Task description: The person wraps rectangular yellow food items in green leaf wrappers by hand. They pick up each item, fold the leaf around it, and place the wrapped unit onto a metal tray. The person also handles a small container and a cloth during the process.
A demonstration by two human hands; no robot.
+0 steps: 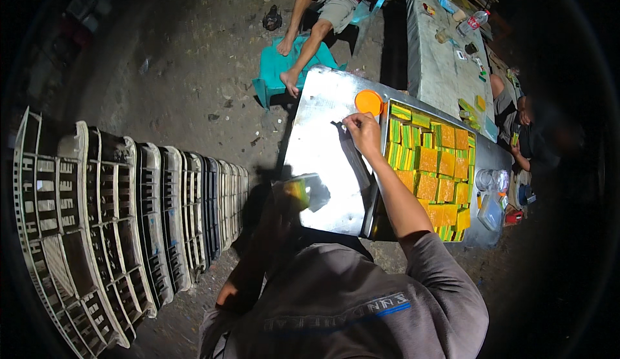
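My right hand (363,131) is over the shiny metal tabletop (323,110), its fingertips pinched together beside a round orange lid or tub (369,102). Whatever lies between those fingertips is too small to make out. In deep shadow at the table's near left edge, my left hand (276,199) holds a clear plastic bag (316,192) with something yellow and green in it. The fingers of this hand barely show. To the right of my right forearm, a rectangular metal tray (386,126) is filled with layered green-and-yellow blocks (445,165), many with speckled orange tops.
White and dark plastic crates (110,217) form a row at left. Beyond the table, a seated person's feet rest on a teal stool (271,68). A long pale table (439,62) bears a bottle (475,23). Clear containers (492,194) stand right of the tray, near another person (542,139).
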